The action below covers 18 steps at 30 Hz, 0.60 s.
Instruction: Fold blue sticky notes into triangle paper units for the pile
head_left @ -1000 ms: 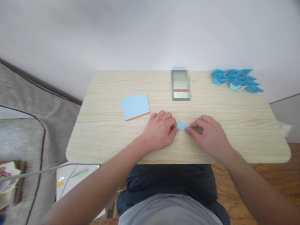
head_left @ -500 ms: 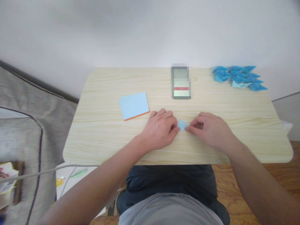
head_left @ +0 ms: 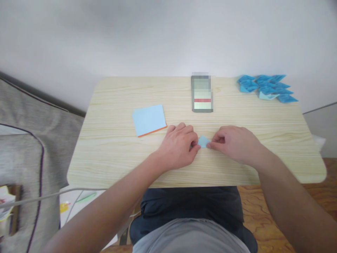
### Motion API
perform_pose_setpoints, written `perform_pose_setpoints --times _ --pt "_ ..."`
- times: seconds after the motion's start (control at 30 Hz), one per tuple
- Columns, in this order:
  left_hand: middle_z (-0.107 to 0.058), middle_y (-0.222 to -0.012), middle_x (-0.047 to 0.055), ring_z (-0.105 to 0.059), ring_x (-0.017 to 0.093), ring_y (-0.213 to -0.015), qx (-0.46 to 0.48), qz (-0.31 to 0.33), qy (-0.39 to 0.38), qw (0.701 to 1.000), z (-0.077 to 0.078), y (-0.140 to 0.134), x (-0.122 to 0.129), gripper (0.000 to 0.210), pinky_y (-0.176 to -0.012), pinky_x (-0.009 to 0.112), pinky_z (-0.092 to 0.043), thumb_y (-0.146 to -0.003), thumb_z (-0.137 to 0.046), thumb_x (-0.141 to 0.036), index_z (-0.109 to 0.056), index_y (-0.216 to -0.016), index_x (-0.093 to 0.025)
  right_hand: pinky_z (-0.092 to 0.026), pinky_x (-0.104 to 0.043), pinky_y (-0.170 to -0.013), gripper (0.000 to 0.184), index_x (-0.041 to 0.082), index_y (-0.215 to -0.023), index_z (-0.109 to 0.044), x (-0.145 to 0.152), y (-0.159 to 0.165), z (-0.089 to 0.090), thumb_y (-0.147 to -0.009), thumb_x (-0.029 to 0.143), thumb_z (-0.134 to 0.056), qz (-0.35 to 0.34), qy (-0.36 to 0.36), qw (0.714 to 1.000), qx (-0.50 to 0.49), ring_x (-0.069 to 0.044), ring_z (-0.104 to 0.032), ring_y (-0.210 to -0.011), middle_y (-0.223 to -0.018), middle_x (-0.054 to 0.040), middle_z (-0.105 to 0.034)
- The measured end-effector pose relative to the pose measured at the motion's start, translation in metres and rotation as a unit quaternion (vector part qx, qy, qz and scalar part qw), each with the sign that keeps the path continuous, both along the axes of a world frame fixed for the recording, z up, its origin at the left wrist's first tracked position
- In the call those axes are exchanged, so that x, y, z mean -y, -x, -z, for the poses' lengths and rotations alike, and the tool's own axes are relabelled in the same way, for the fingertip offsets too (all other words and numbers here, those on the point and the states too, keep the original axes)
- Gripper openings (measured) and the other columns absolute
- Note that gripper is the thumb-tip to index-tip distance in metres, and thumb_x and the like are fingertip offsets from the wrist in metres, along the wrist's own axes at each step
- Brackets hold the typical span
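Head view: two bare hands work at a pale wood-grain table (head_left: 113, 151), both near its front edge, right of centre in the frame. Between them, flat on the surface, lies a small folded light-blue paper (head_left: 203, 142), its peak pointing away from the person. Left hand (head_left: 179, 146): fingers curled under, thumb and forefinger pinching the paper's left corner; part of that corner is hidden by the fingers. Right hand (head_left: 235, 144): thumb and forefinger tips brought together on the right corner, remaining fingers bent in behind.

Beyond the left hand, just beside its knuckles: a stack of light-blue paper sheets (head_left: 150, 120), set at a slight angle, orange showing along the near edge. Further back, roughly in line with the folded paper: an upright-oriented rectangular device (head_left: 202, 93), dark-bordered, pixelated, details unreadable. Far right corner: a cluster of folded blue paper pieces (head_left: 265, 88), pointed, packed close together, one paler piece at the near side. Lower left, a grey cable (head_left: 79, 189) runs past the table's corner; wood-patterned floor (head_left: 254, 214) shows below right
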<state>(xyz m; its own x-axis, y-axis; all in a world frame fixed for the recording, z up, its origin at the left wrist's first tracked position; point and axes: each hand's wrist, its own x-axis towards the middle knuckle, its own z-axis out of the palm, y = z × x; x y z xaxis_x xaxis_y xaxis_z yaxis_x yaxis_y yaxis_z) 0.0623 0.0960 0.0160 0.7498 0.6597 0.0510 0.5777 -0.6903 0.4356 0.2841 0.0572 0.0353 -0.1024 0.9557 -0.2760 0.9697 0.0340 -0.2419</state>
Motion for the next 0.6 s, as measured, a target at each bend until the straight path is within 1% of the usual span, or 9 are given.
perform_pose_setpoints --times 0.13,0.3,0.47,0.53,0.6 --pt "-0.063 -0.091 0.004 -0.052 0.026 -0.097 0.004 -0.006 0.003 1.0 0.0 0.001 -0.001 0.014 -0.081 0.043 -0.035 -0.089 -0.066 -0.031 -0.062 -0.08 -0.021 -0.035 -0.033 -0.062 0.032 0.028 -0.072 -0.076 -0.007 -0.001 -0.003 -0.087 0.054 -0.064 -0.031 0.01 0.999 0.0 -0.021 -0.063 -0.072 -0.077 -0.001 -0.074" --pt "-0.062 -0.092 0.004 -0.051 0.025 -0.097 0.016 -0.032 0.012 0.999 0.002 0.007 0.003 0.013 -0.083 0.042 -0.037 -0.088 -0.067 -0.031 -0.062 -0.083 -0.021 -0.034 -0.033 -0.062 0.031 0.029 -0.072 -0.075 -0.006 -0.002 -0.001 -0.086 0.055 -0.065 -0.03 0.002 1.0 -0.007 -0.021 -0.063 -0.073 -0.079 0.0 -0.074" --pt "-0.062 -0.094 0.004 -0.051 0.025 -0.099 0.023 -0.051 0.016 0.998 0.004 0.013 0.007 0.012 -0.086 0.043 -0.038 -0.09 -0.065 -0.029 -0.061 -0.083 -0.021 -0.035 -0.034 -0.064 0.03 0.028 -0.072 -0.074 -0.002 -0.002 0.001 -0.086 0.053 -0.066 -0.029 -0.015 0.999 -0.013 -0.021 -0.063 -0.076 -0.08 -0.0001 -0.074" --pt "-0.062 -0.095 0.004 -0.051 0.025 -0.098 0.024 -0.057 0.017 0.998 0.004 0.013 0.008 0.009 -0.087 0.043 -0.039 -0.09 -0.065 -0.028 -0.062 -0.086 -0.021 -0.036 -0.034 -0.066 0.03 0.027 -0.073 -0.073 -0.001 -0.003 0.002 -0.086 0.053 -0.066 -0.031 -0.022 0.999 -0.013 -0.022 -0.063 -0.077 -0.081 -0.0003 -0.073" --pt "-0.063 -0.097 0.004 -0.051 0.025 -0.099 0.03 -0.062 0.016 0.997 0.003 0.012 0.01 0.006 -0.088 0.043 -0.039 -0.091 -0.064 -0.027 -0.063 -0.094 -0.022 -0.037 -0.034 -0.067 0.029 0.027 -0.074 -0.073 -0.001 -0.003 0.002 -0.087 0.052 -0.065 -0.035 -0.027 0.999 -0.015 -0.022 -0.063 -0.078 -0.081 -0.0003 -0.073"
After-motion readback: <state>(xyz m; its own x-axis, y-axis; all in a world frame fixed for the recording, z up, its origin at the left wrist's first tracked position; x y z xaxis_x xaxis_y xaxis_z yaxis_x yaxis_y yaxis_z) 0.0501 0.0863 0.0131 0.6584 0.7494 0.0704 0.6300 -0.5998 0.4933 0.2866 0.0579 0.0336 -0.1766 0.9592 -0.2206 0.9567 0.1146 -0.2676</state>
